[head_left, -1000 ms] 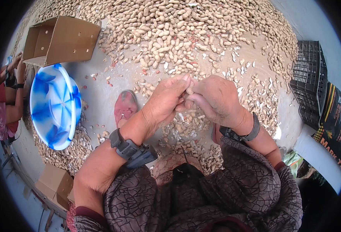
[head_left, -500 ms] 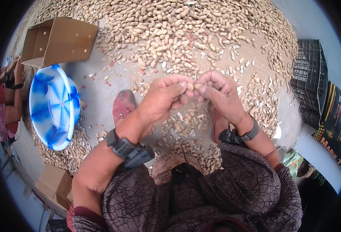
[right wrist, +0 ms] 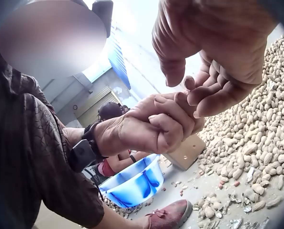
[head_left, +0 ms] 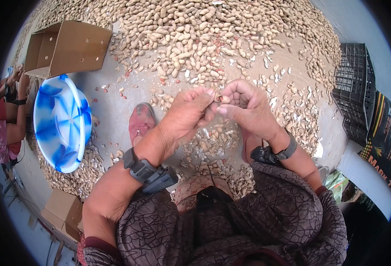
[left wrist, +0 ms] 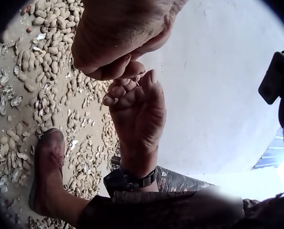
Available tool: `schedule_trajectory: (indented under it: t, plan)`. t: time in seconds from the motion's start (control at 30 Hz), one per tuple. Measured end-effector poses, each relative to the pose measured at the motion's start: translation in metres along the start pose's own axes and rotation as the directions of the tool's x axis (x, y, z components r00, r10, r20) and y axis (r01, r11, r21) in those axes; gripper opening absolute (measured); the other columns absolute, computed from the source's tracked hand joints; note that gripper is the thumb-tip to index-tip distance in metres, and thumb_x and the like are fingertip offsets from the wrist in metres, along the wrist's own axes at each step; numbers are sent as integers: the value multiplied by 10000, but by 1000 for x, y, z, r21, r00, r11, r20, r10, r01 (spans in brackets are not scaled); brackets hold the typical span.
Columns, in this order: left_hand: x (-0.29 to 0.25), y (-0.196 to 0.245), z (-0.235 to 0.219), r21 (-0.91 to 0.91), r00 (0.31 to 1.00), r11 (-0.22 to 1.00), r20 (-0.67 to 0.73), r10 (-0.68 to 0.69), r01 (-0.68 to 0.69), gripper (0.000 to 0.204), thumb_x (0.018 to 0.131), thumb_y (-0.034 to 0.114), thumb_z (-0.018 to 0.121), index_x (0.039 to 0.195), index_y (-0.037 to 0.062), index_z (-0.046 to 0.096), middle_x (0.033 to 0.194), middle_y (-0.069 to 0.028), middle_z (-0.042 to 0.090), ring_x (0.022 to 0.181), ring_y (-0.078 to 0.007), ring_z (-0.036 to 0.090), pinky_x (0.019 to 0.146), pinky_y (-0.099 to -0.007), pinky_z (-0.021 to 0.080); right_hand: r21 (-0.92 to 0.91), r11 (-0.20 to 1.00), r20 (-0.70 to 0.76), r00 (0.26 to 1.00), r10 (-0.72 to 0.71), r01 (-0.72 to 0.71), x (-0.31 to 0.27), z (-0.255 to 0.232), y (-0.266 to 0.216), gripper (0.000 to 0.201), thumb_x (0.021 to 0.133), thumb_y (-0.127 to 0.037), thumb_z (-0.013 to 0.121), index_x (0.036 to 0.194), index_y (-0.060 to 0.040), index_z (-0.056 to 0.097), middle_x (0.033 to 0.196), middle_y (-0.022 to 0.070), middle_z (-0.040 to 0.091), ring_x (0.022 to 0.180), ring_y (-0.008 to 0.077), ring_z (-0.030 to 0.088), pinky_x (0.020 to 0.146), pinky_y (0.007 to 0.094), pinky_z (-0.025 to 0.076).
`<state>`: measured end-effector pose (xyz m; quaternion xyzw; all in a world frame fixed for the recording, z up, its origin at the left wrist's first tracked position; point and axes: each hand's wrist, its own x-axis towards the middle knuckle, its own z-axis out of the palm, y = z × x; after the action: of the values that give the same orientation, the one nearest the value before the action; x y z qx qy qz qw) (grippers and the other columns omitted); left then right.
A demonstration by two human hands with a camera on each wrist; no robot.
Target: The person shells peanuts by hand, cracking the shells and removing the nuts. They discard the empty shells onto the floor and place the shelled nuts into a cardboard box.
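A cracked peanut, its reddish inside showing, is between the two hands above the floor. My left hand pinches it at the thumb and fingertips; in the right wrist view the left hand's other fingers are curled in. My right hand is against its other side, fingers bent and thumb parted from them. From the right wrist camera the peanut shows beside the right hand's fingers. The left wrist view has the left hand mostly hiding the peanut, with the right hand below.
A large peanut pile spreads beyond the hands, with broken shells between the feet. On the left are a blue-white basin, a cardboard box and another person. Black crates and a printed sack are at the right.
Both hands turned from pressing tightly together to lying side by side. The peanut's reddish inside has come into view, and the right thumb has moved off it.
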<state>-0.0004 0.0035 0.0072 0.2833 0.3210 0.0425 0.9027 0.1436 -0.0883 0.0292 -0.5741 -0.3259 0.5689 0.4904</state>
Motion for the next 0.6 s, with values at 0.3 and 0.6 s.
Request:
schedule_trajectory:
  t: [0.3, 0.6]
  plan:
    - [-3, 5, 3, 34, 1000, 999, -3, -6, 6, 136, 876, 141, 487, 907, 32, 563, 738, -1, 570, 540, -20, 426, 439, -145, 299, -314, 949, -89, 996, 1, -29, 0, -4, -3, 78, 761, -54, 593, 822, -24, 553, 660, -35, 546, 608, -1, 473, 509, 157, 384]
    - [-3, 9, 3, 138, 996, 988, -50, 71, -64, 118, 796, 44, 551, 898, 8, 597, 733, -10, 589, 553, -36, 484, 468, -150, 360, 74, 991, -32, 993, 114, -111, 4, -9, 0, 139, 746, -34, 574, 878, 1, 550, 768, 20, 595, 647, 47, 544, 566, 179, 454]
